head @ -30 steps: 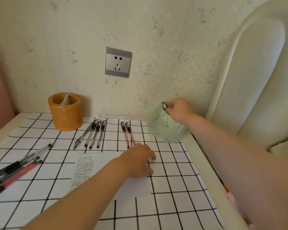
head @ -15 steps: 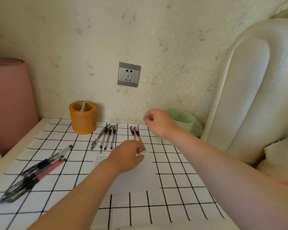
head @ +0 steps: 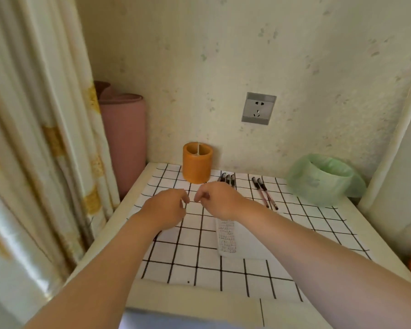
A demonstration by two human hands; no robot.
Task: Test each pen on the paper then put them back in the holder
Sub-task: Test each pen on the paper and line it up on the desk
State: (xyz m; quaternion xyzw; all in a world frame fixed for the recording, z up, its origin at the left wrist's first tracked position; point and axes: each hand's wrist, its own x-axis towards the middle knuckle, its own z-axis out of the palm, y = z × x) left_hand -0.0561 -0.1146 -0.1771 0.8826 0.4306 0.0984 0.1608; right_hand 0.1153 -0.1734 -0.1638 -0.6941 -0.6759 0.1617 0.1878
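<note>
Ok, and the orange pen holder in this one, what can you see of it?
The orange pen holder is a short, wide cylinder, matte and slightly mottled, perhaps ceramic. Its open top shows a pale divider inside; no pens rise above the rim. It stands upright on the checked cloth at the table's back, near the wall. The black pens lie just right of it, apart. The left hand and right hand hover in front, not touching it.
</note>
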